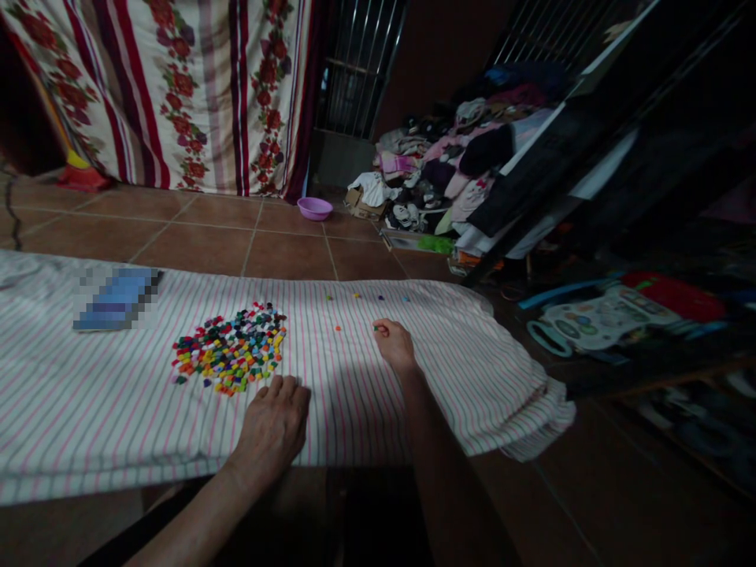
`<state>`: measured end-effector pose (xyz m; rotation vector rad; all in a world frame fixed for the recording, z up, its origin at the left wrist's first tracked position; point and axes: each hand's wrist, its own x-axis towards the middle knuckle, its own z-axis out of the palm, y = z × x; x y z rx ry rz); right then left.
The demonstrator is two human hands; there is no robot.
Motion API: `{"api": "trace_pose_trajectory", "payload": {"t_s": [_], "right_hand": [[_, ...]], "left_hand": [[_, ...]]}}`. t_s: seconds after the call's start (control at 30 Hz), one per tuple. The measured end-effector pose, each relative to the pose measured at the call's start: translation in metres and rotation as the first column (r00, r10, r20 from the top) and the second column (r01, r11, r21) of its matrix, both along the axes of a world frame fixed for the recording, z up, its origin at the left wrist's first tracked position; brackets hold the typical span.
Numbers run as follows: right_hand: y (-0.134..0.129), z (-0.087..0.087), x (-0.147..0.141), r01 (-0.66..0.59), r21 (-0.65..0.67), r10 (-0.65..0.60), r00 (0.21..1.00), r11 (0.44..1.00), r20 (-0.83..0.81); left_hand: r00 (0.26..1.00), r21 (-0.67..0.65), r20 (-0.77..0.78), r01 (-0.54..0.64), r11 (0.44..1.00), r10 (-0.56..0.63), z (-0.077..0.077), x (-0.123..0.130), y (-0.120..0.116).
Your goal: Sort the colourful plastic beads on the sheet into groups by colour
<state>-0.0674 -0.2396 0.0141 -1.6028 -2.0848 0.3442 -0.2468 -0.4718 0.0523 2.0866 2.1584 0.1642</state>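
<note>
The right hand (394,342) pinches a small green piece (376,328). Left of this grip lies an orange piece (338,328).

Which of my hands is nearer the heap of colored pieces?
Your left. The left hand rests just beside the near right edge of the heap; the right hand is farther off, right of it.

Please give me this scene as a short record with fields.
Left hand: flat on the striped cloth, nearest the colourful pile
Right hand: fingertips at a small green piece
Far row: green, yellow, purple and blue pieces
Lone piece: orange, between pile and right hand
Left end: blurred blue object
Floor beyond: purple basin, heaped clothes
</note>
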Motion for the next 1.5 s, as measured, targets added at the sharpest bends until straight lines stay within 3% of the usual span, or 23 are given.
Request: {"api": "trace_pose_trajectory", "payload": {"t_s": [0.33,0.5,0.8,1.07,1.27,1.5], "right_hand": [[0.008,-0.006,0.008,0.0,-0.023,-0.002,0.996,1.0,-0.089],[0.003,0.004,0.001,0.006,0.02,-0.004,0.991,1.0,-0.132],[-0.035,0.031,-0.082,-0.25,0.094,0.263,0.951,0.964,-0.164],[-0.07,0.025,-0.157,-0.437,0.053,0.44,0.889,0.898,-0.128],[-0.083,0.021,-0.189,-0.406,-0.005,0.406,0.914,0.914,0.013],[-0.086,0.02,-0.194,-0.343,-0.07,0.35,0.924,0.937,0.154]], "left_hand": [[1.0,-0.012,0.021,0.007,1.0,-0.006,0.0,-0.002,0.0],[0.999,-0.002,0.032,0.012,1.0,-0.012,-0.002,-0.003,0.0],[0.999,-0.028,0.037,0.018,0.999,-0.017,-0.002,-0.002,0.0],[0.997,-0.061,0.059,0.057,0.996,-0.054,-0.002,-0.007,-0.003],[0.992,-0.034,0.111,0.072,0.997,-0.068,-0.005,-0.017,-0.01],[0.987,-0.047,0.118,0.111,0.993,-0.105,-0.002,-0.021,-0.014]]}}
